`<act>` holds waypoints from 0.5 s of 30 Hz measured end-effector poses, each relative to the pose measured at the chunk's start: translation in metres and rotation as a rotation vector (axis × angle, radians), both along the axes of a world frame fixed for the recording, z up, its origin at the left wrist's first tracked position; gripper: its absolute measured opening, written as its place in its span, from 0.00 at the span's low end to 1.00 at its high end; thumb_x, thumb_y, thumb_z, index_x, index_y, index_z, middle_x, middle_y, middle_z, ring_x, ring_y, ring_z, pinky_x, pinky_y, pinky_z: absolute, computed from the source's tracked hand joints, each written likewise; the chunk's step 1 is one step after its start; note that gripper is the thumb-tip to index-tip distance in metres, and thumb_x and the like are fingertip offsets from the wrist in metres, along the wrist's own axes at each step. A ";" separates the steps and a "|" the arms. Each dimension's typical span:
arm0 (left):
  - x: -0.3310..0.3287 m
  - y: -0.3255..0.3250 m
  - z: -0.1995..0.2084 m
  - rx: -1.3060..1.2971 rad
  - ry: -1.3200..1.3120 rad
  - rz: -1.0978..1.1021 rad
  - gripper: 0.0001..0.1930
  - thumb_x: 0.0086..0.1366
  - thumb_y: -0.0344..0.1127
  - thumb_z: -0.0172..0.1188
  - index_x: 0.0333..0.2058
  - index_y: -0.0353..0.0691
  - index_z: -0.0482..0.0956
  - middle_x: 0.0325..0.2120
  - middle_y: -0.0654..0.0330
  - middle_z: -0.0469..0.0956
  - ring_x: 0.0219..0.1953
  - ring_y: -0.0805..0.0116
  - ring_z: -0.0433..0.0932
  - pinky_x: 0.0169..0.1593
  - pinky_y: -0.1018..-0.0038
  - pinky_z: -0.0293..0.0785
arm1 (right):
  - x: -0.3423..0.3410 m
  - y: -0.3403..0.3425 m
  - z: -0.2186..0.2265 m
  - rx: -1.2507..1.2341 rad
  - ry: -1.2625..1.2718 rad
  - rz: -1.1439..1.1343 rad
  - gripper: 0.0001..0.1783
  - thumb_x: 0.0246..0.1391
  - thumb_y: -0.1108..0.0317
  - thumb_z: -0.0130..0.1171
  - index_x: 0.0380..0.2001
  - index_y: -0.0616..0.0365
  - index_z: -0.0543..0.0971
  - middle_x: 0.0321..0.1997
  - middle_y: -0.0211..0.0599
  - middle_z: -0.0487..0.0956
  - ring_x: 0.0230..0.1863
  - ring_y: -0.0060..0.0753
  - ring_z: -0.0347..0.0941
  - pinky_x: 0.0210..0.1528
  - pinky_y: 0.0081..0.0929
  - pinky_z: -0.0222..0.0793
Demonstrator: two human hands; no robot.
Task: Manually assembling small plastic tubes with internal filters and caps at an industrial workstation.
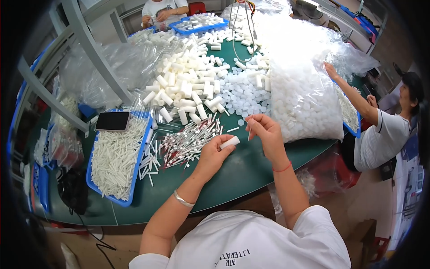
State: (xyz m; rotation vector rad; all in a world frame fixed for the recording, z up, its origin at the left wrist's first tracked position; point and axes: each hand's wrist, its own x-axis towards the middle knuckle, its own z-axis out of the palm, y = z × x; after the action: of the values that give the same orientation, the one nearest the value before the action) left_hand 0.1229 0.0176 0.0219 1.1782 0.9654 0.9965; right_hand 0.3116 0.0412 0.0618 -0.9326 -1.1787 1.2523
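Note:
A short white plastic cylinder (pixel 230 143) is pinched between the thumb and fingers of my left hand (pixel 211 157), held just above the green table (pixel 237 170). To its right, my right hand (pixel 268 133) is closed on a thin little stick (pixel 249 134), which points down from the fingertips and is mostly hidden by them. Left of my hands lies a heap of thin sticks with white ends and some red parts (pixel 188 141). Behind it are piled many white cylinders (pixel 183 85). Small translucent round caps (pixel 244 94) are spread beyond my hands.
A large clear bag of white caps (pixel 304 103) stands at the right. On the left, a blue tray (pixel 130 197) holds white sticks (pixel 114 166), with a phone (pixel 112 121) across its far end. Grey metal posts (pixel 96 54) rise behind it. Co-workers sit at right (pixel 380 121) and far side (pixel 163 11).

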 end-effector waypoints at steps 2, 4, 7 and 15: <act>-0.002 0.001 -0.001 -0.009 -0.058 -0.027 0.17 0.64 0.27 0.59 0.50 0.31 0.71 0.43 0.57 0.78 0.44 0.73 0.77 0.50 0.79 0.71 | -0.004 -0.004 -0.005 0.003 -0.014 0.015 0.11 0.60 0.68 0.57 0.40 0.64 0.79 0.29 0.27 0.77 0.26 0.13 0.68 0.29 0.13 0.64; 0.000 -0.001 0.002 -0.014 -0.081 -0.005 0.17 0.64 0.27 0.59 0.50 0.31 0.70 0.42 0.57 0.78 0.44 0.73 0.77 0.51 0.79 0.71 | -0.004 -0.008 -0.009 0.003 -0.088 0.012 0.12 0.61 0.67 0.57 0.41 0.65 0.79 0.29 0.27 0.77 0.26 0.12 0.67 0.29 0.12 0.64; -0.001 -0.002 -0.001 0.007 -0.028 0.029 0.17 0.63 0.26 0.59 0.50 0.32 0.69 0.42 0.58 0.78 0.44 0.73 0.76 0.51 0.79 0.71 | -0.003 -0.010 -0.012 -0.051 -0.026 0.029 0.12 0.61 0.66 0.57 0.41 0.65 0.79 0.28 0.27 0.76 0.25 0.12 0.67 0.28 0.12 0.63; 0.013 0.019 0.001 0.129 0.389 0.215 0.06 0.59 0.27 0.60 0.35 0.36 0.73 0.31 0.55 0.75 0.33 0.63 0.76 0.39 0.71 0.73 | 0.008 -0.007 -0.025 -0.064 0.002 -0.048 0.12 0.61 0.66 0.57 0.41 0.65 0.78 0.31 0.30 0.77 0.26 0.14 0.70 0.29 0.14 0.67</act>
State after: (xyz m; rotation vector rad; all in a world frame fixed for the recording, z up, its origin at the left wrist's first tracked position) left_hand 0.1358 0.0364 0.0226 1.4307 1.3739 1.0307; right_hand 0.3194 0.0337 0.0371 -1.0007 -1.1136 1.2582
